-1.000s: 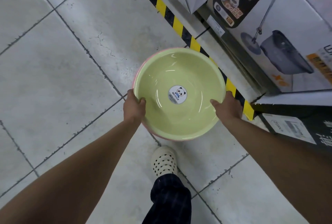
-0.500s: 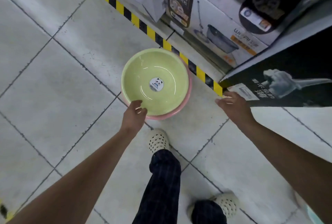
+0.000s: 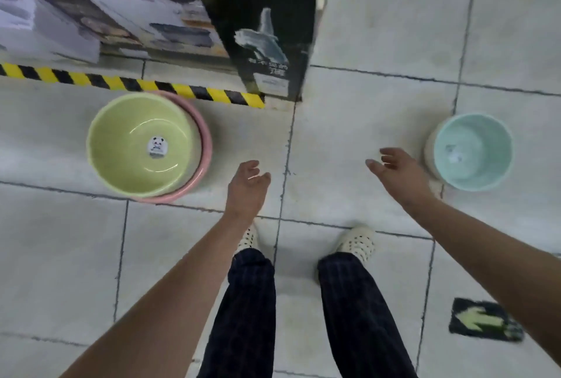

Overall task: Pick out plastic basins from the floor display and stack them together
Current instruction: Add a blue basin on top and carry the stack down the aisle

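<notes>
A light green basin (image 3: pixel 133 138) with a panda sticker sits nested inside a pink basin (image 3: pixel 204 147) on the tiled floor at the left. A pale blue basin (image 3: pixel 482 138) sits at the right, seemingly on top of a white one (image 3: pixel 428 156) whose edge shows at its left. My left hand (image 3: pixel 247 185) hovers open to the right of the green and pink pair, touching nothing. Just left of the blue basin, my right hand (image 3: pixel 397 172) is open with fingers spread and holds nothing.
A yellow-black hazard stripe (image 3: pixel 130 83) runs along the floor behind the green basin. Boxed goods (image 3: pixel 100 13) and a dark box (image 3: pixel 267 31) stand behind it. My two feet in white clogs (image 3: pixel 355 242) stand below the hands. A green arrow sticker (image 3: pixel 482 323) marks the floor at lower right.
Both hands have let go of the green and pink basins, which now rest on the floor. The view has swung right, the blue basin has come into view, and my right hand has moved toward it.
</notes>
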